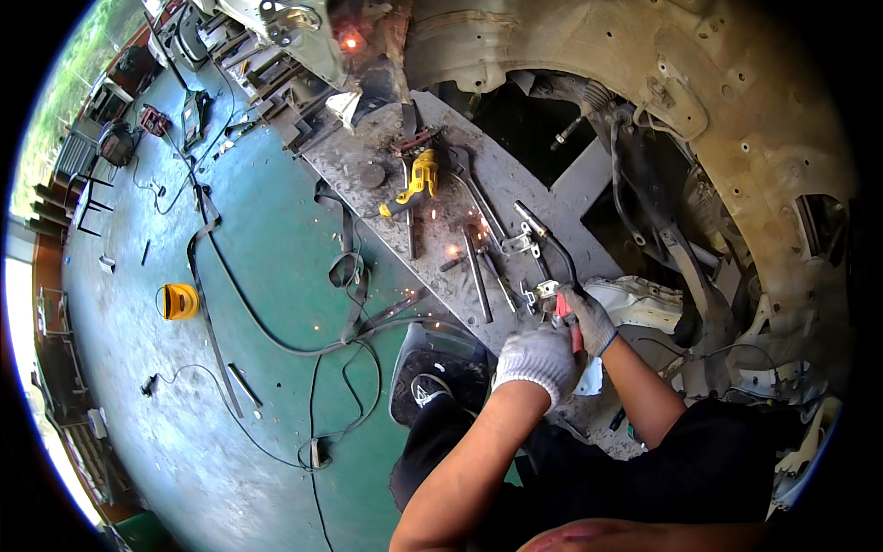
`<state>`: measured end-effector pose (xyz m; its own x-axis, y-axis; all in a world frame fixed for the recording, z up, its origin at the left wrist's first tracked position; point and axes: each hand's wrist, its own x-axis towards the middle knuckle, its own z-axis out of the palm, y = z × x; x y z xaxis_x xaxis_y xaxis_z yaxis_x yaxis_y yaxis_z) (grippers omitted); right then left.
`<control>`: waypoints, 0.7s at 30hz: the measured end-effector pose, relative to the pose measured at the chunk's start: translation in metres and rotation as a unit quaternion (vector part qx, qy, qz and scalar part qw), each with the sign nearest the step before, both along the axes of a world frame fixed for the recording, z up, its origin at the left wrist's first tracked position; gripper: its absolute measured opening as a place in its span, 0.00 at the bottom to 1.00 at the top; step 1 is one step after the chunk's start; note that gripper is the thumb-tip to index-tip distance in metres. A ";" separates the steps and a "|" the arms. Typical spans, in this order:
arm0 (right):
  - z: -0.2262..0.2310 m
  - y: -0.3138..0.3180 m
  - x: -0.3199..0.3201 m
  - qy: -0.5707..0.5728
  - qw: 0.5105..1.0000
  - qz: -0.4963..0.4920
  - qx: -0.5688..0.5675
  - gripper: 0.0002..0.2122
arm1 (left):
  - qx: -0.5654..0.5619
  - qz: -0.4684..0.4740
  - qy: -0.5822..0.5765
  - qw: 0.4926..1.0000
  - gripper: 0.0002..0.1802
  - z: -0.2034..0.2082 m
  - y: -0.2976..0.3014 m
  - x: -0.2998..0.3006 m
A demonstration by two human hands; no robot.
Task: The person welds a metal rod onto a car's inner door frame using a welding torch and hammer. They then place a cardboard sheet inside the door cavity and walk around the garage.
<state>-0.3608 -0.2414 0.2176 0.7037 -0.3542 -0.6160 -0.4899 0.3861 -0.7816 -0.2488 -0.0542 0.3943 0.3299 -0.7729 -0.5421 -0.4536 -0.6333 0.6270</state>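
Both my hands wear white knit gloves and meet at the near end of the metal bench. My left hand point(536, 362) is curled, its fingertips mostly hidden, against a red-handled hand tool point(577, 337) that looks like pliers. Close by on the right, my right hand point(591, 322) is closed round the same tool near its red upper part. Just beyond the fingers sits a small metal clamp-like piece point(544, 289). A similar metal fitting point(521, 242) lies farther up. A black curved hose-like piece with a metal end point(532, 219) runs down towards my right hand.
A yellow power tool point(422, 181) lies on the bench point(386, 138) among metal bars point(476, 276). A large vehicle body panel point(736, 138) curves over the right. Cables point(267, 331) and a yellow bucket point(178, 302) are on the green floor. Bright sparks point(350, 43) show at the top.
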 end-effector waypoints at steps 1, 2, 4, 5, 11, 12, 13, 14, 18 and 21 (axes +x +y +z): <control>-0.003 0.001 -0.003 -0.003 1.000 -0.005 0.005 0.24 | 0.016 -0.011 -0.005 1.000 0.28 -0.003 -0.001 0.002; -0.005 0.002 -0.005 -0.006 1.000 -0.010 0.009 0.24 | 0.022 0.003 -0.011 1.000 0.28 -0.007 -0.003 0.004; -0.008 0.001 -0.012 -0.011 1.000 -0.024 0.007 0.23 | 0.034 0.002 0.004 0.999 0.30 -0.017 -0.007 0.018; -0.009 -0.002 -0.021 -0.006 0.999 -0.033 0.011 0.23 | 0.039 -0.013 0.024 0.999 0.31 -0.027 -0.012 0.030; -0.016 0.006 -0.039 0.007 0.999 -0.043 -0.003 0.17 | 0.116 0.158 -0.034 0.980 0.36 -0.247 -0.012 0.064; -0.013 0.010 -0.041 0.007 0.999 -0.043 -0.022 0.17 | 0.134 0.216 -0.013 0.967 0.38 -0.267 -0.013 0.063; -0.016 0.011 -0.049 -0.005 0.999 -0.041 -0.030 0.17 | 0.145 0.245 -0.024 0.958 0.37 -0.302 -0.015 0.059; -0.021 0.010 -0.059 -0.013 0.998 -0.045 -0.038 0.17 | 0.161 0.257 -0.021 0.953 0.36 -0.316 -0.026 0.053; -0.045 0.012 -0.081 0.023 0.995 -0.101 -0.005 0.18 | 0.192 0.345 -0.006 0.919 0.30 -0.352 -0.051 0.042; -0.074 0.006 -0.108 0.021 0.992 -0.116 -0.035 0.19 | 0.181 0.412 0.052 0.892 0.29 -0.379 -0.055 0.043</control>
<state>-0.4691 -0.2354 0.1433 0.5723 -0.5470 -0.6110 -0.4260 0.4383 -0.7914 -0.2062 -0.1095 0.0150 0.6385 -0.0602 -0.7673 0.3074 -0.8940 0.3260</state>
